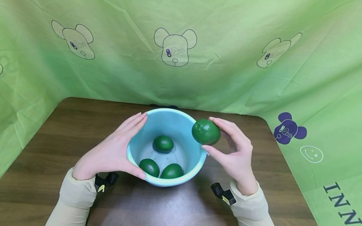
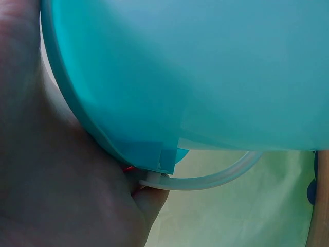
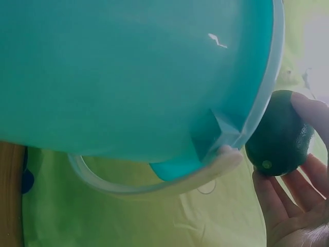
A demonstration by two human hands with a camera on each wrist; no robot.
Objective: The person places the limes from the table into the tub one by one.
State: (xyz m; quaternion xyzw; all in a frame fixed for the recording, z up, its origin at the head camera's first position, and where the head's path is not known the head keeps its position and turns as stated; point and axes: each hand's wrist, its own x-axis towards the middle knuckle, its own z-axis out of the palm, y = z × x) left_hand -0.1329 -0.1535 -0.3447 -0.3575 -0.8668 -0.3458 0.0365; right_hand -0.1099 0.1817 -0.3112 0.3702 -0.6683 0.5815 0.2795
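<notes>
A light-blue bucket with a pale handle stands on the table, and three green limes lie on its bottom. At its left side my left hand holds the rim, fingers on the far part and thumb over the near part. In the left wrist view the palm lies along the bucket wall. My right hand pinches another lime between thumb and fingers, at the right rim. In the right wrist view this lime is just outside the rim, overlapped by it.
The bucket stands on a brown wood-grain table. A green cloth with printed bear heads hangs behind the table and along both sides. Black wrist cameras sit at both sleeve cuffs.
</notes>
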